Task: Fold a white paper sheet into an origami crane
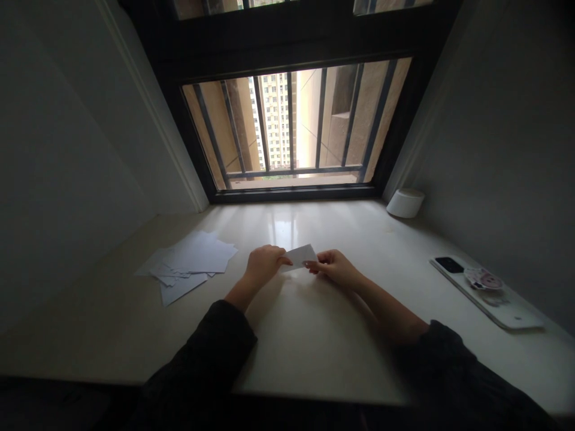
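A small white piece of paper (300,255) is held between my two hands, above the middle of the pale sill. My left hand (266,263) pinches its left end, thumb on the near face. On the other side, my right hand (331,265) grips the lower right part between thumb and fingers. The paper is tilted, its right end higher than its left. Whether it is folded I cannot tell. To the left of my left hand lies a loose, overlapping pile of white paper sheets (202,251).
A phone (489,293) in a light case with a cartoon grip lies at the right. A white, slanted cylindrical object (405,202) stands by the right wall. Behind the sill (314,353) is a dark-framed window (291,194) with bars outside. The sill's front edge is near my forearms.
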Tool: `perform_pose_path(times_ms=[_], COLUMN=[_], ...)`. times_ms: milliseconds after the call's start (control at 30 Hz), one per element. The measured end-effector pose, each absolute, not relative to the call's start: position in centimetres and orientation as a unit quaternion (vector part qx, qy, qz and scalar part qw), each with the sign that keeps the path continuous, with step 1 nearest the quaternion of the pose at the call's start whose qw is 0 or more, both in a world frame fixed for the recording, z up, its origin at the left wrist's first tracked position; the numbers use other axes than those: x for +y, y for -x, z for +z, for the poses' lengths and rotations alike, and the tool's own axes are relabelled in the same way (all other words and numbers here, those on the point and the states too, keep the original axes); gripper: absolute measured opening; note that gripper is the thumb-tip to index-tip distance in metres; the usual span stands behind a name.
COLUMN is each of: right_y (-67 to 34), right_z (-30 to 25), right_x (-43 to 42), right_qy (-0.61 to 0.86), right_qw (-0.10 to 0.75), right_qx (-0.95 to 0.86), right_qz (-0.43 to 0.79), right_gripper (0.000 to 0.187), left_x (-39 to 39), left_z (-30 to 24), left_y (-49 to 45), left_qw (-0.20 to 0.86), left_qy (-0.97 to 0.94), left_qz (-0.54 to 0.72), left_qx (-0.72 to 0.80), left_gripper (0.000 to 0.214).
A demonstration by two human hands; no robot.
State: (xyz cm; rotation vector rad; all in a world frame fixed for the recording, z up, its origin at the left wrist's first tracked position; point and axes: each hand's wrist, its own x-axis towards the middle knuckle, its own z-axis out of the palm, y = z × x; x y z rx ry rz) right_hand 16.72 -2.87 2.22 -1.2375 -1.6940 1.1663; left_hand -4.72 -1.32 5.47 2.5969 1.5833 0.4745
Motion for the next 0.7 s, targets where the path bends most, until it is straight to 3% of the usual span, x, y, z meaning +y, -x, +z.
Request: perform_pose_path(times_ms=[233, 333, 367, 433, 500, 600, 700], right_y=[-16.8, -16.7, -16.7, -16.4, -16.0, -15.1, -14.2], right_z=[2.2, 2.3, 2.4, 2.6, 2.7, 2.6, 2.3], right_x=[-3.1, -3.2, -3.2, -3.3, -3.4, -3.6, -3.8], right_qy=[0.490, 0.534, 0.542, 0.541, 0.523, 0.478, 0.465], right_qw=[0.340, 0.408, 0.439, 0.493, 0.525, 0.533, 0.516], right_qx=[-0.688, -0.664, -0.643, -0.595, -0.550, -0.516, -0.514], right_qz=[0.414, 0.329, 0.316, 0.331, 0.385, 0.470, 0.503], right_gripper=[0.035, 0.032, 0.033, 0.036, 0.041, 0.043, 0.042], left_x=[-1.4, -1.5, -1.5, -1.5, -1.5, -1.7, -1.9], left_z=[5.5, 5.2, 5.0, 4.5, 3.9, 3.2, 2.9], left_y=[4.8, 4.2, 4.0, 3.4, 2.8, 1.9, 1.2], left_qw=[-0.001, -0.003, 0.004, 0.060, 0.169, 0.355, 0.445], left_qy=[-0.851, -0.814, -0.783, -0.720, -0.670, -0.627, -0.585], left_qz=[0.189, 0.303, 0.366, 0.467, 0.507, 0.490, 0.508], left_qx=[0.490, 0.495, 0.503, 0.510, 0.516, 0.491, 0.449], left_gripper=[0.020, 0.016, 0.029, 0.061, 0.072, 0.043, 0.030])
